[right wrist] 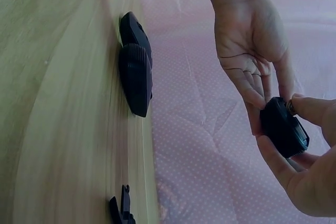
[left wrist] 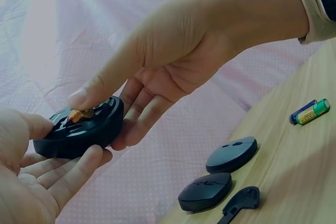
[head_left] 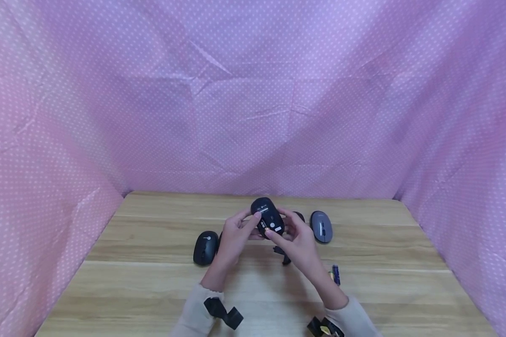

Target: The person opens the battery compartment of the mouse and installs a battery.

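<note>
A black computer mouse [head_left: 266, 211] is held belly up between both hands, its battery compartment uncovered. My left hand [head_left: 235, 234] grips its left side, thumb on the underside's edge and fingers beneath. On the other side my right hand [head_left: 300, 241] holds it with fingers against the edge. The right thumb touches a copper-coloured battery [left wrist: 81, 115] that sticks up from the compartment; how far in it sits is hidden. Below the hands a black battery cover [head_left: 286, 257] lies on the table. Near the right forearm lie a blue battery [head_left: 336, 275] and a green battery [left wrist: 314, 112].
A black mouse [head_left: 205, 248] stands left on the wooden table [head_left: 152, 220], with another dark mouse [right wrist: 131, 27] beside it. Right of the hands are a grey-blue mouse [head_left: 322, 227] and a black mouse [left wrist: 205, 192]. Pink dotted cloth [head_left: 253, 117] hangs around the table.
</note>
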Motion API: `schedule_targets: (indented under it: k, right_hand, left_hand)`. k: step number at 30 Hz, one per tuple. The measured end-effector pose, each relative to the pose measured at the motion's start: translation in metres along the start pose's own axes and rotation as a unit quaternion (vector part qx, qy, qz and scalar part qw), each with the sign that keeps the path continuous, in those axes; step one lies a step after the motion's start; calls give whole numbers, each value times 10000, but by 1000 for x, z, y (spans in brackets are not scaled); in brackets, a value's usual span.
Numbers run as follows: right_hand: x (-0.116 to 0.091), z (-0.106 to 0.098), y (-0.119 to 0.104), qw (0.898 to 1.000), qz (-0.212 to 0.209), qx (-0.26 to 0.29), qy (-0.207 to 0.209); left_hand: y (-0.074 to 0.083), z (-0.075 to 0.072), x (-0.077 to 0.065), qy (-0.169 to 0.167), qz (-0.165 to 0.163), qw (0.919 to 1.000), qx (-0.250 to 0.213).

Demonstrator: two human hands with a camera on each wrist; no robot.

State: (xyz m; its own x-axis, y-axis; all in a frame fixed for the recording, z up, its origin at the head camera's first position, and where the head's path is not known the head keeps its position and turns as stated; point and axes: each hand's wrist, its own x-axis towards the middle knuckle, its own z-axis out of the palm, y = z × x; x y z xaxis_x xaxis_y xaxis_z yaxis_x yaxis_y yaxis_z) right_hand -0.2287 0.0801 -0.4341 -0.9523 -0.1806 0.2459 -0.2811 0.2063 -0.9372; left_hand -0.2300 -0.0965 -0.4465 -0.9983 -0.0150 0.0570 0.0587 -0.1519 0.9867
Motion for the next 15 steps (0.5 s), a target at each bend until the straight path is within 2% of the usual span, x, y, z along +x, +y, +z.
schedule_targets:
  k: [9, 15]
  right_hand:
    - [1, 4, 7, 9995, -42, 243, 200]
    - [1, 2, 6, 9994, 160, 290, 58]
  left_hand:
    - [5, 7, -7, 71, -23, 9995, 319]
    - [8, 7, -8, 137, 38, 9981, 603]
